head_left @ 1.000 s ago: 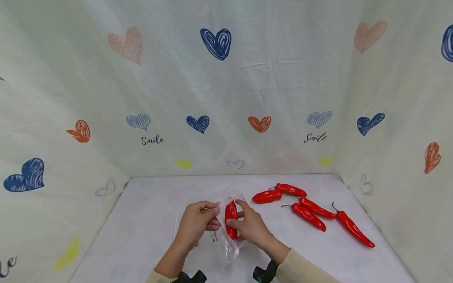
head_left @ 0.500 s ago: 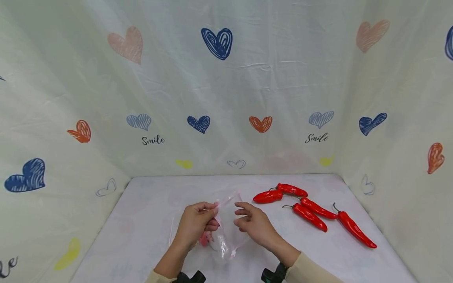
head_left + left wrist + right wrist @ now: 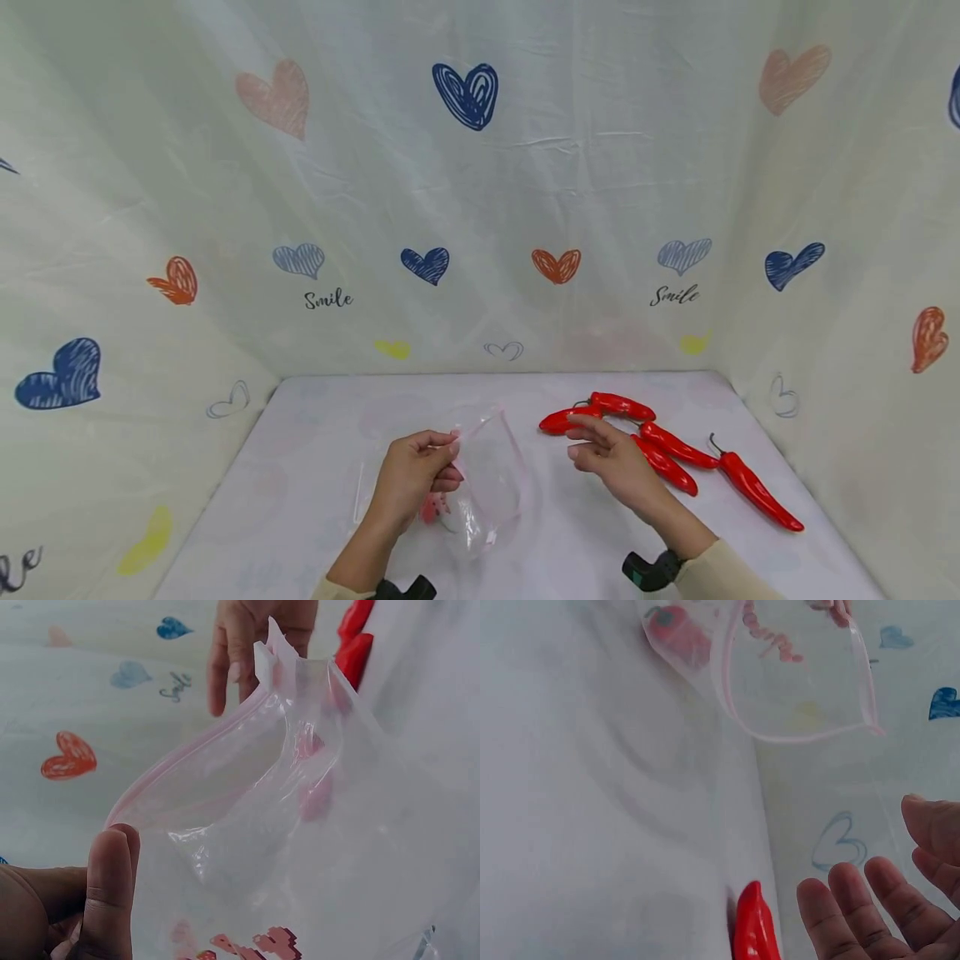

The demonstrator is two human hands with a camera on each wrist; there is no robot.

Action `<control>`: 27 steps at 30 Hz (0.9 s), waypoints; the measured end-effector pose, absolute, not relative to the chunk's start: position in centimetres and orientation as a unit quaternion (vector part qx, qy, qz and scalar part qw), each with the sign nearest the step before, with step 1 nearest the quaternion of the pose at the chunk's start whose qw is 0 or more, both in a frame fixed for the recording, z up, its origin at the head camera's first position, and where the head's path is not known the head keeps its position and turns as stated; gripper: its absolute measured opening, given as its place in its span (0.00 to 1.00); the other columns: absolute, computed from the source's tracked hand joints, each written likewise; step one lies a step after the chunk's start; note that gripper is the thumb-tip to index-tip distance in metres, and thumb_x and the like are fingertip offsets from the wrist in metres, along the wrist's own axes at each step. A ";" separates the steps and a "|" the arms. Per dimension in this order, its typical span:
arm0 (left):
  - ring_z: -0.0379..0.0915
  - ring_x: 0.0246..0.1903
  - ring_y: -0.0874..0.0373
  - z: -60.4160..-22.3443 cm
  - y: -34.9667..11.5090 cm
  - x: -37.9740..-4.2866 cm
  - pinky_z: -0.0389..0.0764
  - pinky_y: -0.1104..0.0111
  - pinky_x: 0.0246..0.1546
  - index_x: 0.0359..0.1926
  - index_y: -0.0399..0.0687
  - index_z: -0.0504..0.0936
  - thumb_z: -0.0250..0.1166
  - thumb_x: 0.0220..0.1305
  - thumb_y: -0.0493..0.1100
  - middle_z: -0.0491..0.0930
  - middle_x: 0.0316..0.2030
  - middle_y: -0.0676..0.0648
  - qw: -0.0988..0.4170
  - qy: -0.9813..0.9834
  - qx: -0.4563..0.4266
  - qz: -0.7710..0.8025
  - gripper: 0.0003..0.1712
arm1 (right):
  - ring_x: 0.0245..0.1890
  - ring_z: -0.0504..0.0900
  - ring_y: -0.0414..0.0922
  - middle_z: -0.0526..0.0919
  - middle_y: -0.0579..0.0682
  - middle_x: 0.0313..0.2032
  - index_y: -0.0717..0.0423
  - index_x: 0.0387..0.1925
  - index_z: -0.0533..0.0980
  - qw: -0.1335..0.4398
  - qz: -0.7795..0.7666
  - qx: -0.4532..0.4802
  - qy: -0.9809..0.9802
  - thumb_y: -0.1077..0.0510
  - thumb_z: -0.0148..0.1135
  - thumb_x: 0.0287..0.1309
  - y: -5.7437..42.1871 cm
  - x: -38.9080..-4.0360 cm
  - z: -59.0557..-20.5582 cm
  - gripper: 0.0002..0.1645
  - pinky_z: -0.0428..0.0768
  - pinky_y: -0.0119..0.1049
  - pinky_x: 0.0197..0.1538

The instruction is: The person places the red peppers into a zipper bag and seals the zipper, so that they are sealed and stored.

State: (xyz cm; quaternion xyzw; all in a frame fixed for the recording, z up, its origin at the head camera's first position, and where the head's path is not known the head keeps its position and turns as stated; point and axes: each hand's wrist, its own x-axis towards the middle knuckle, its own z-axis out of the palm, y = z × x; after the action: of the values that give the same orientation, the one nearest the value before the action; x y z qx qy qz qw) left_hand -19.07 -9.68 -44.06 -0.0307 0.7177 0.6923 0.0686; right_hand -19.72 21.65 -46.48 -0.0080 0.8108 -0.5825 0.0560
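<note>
My left hand (image 3: 414,477) pinches the rim of a clear plastic zip bag (image 3: 480,521) with thumb and fingers. The bag's pink-edged mouth gapes toward the right, and a white slider (image 3: 264,669) sits at one end of the zip in the left wrist view. Through the plastic, a red chili pepper (image 3: 676,631) with a green stem end shows low in the bag. My right hand (image 3: 621,468) holds nothing, its fingers spread a little. In the head view it overlaps the nearer red peppers, such as the one at the left (image 3: 557,422).
Several red peppers lie on the right of the white table (image 3: 300,467); one with a curved stem (image 3: 757,490) is farthest right. A heart-printed curtain (image 3: 480,183) encloses the back and sides. Dark wrist cameras (image 3: 651,572) are strapped on both wrists.
My right hand let go of a red pepper inside the bag, came out of the mouth and moved right toward the peppers on the table. The left hand kept its pinch on the rim.
</note>
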 end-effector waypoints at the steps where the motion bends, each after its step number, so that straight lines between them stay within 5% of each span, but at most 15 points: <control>1: 0.84 0.22 0.58 -44.1 -9.7 -19.1 0.90 0.68 0.28 0.52 0.28 0.83 0.68 0.72 0.37 0.86 0.26 0.43 0.068 0.716 -0.031 0.694 0.15 | 0.56 0.87 0.53 0.81 0.60 0.63 0.52 0.74 0.70 0.056 -0.583 -0.008 0.810 0.53 0.71 0.68 22.3 -19.7 -46.5 0.37 0.90 0.46 0.55; 14: 0.84 0.23 0.58 -44.5 -10.1 -19.2 0.90 0.68 0.28 0.51 0.27 0.83 0.68 0.72 0.35 0.86 0.26 0.43 0.063 0.707 -0.030 0.704 0.14 | 0.71 0.74 0.64 0.73 0.66 0.72 0.55 0.79 0.62 0.035 -0.486 0.022 0.873 0.50 0.63 0.75 31.3 -20.0 -47.5 0.39 0.86 0.46 0.62; 27: 0.84 0.23 0.59 -44.7 -10.4 -19.4 0.90 0.69 0.28 0.52 0.26 0.82 0.68 0.72 0.35 0.85 0.25 0.44 0.065 0.704 -0.031 0.706 0.14 | 0.67 0.73 0.70 0.75 0.71 0.68 0.59 0.77 0.64 0.019 -0.367 0.066 0.928 0.52 0.63 0.74 34.4 -20.4 -50.4 0.37 0.83 0.63 0.62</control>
State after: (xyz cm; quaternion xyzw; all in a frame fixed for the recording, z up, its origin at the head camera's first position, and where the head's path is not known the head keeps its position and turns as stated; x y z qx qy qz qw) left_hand -19.43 -10.40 -44.74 -0.0306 0.7044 0.7062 0.0649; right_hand -20.37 34.43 -50.35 0.0656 0.9276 -0.3672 0.0191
